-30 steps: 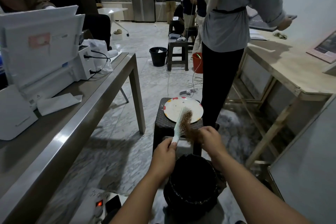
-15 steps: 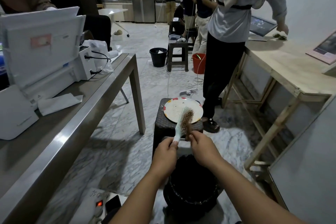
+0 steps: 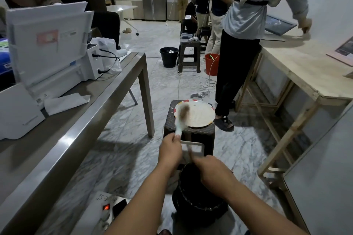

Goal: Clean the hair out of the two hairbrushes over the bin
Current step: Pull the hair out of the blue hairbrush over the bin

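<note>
My left hand (image 3: 170, 149) grips the handle of a pale hairbrush (image 3: 182, 117), which stands upright and motion-blurred in front of the plate. Brown hair is matted in its bristles. My right hand (image 3: 209, 170) is lower, right over the rim of the black bin (image 3: 198, 204). Its fingers are pinched on a thin brown strand of hair (image 3: 190, 153) that trails upward from them. I see only this one hairbrush.
A dark stool (image 3: 191, 133) behind the bin carries a white plate (image 3: 200, 115). A steel table (image 3: 66, 139) with a printer runs along the left, a wooden table (image 3: 305, 74) along the right. A person stands close beside the stool. A power strip (image 3: 107, 207) lies near my left arm.
My right hand has come down from the brush bristles to just above the bin, drawing hair with it. The brush has swung slightly left. The standing person has stepped further right.
</note>
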